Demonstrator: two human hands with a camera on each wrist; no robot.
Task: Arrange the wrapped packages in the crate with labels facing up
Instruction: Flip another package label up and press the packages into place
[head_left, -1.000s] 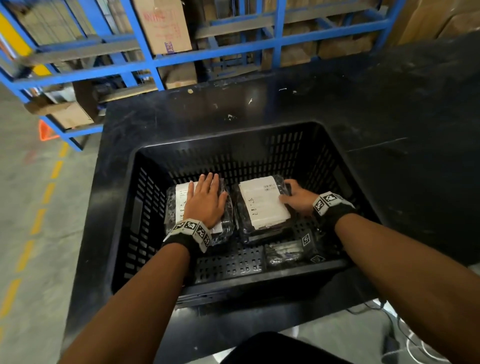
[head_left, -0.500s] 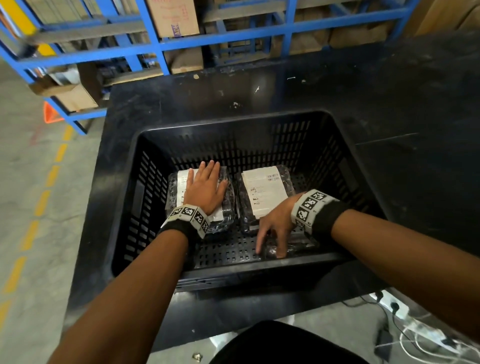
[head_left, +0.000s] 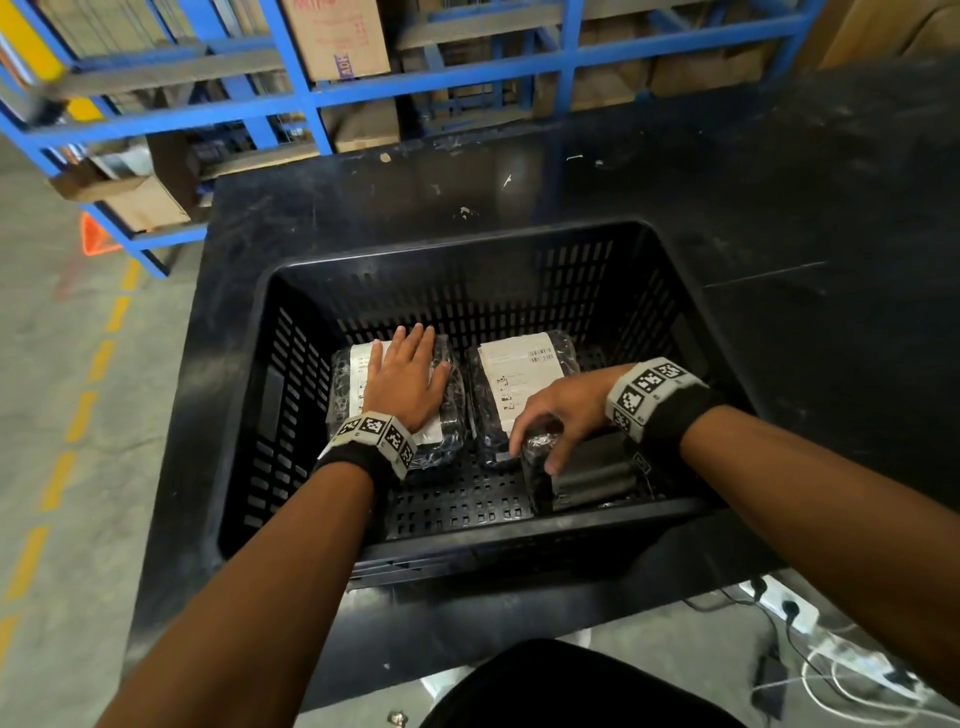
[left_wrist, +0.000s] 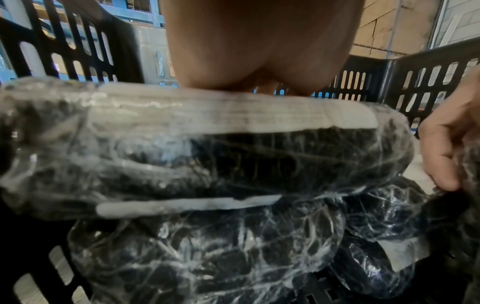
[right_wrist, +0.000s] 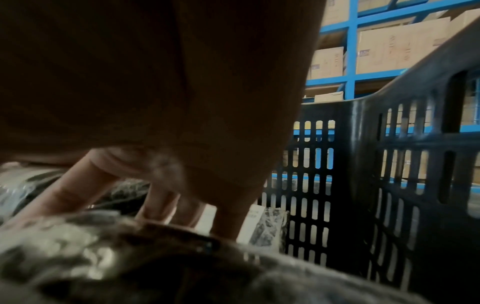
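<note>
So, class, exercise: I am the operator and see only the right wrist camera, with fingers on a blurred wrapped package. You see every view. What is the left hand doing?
Observer: The left hand lies flat, fingers straight, on the labelled left package.
Operator: Does the package under my fingers show a label?
Observer: In the head view the right hand grips the near package, and the sides facing the camera are dark, with no label visible.
</note>
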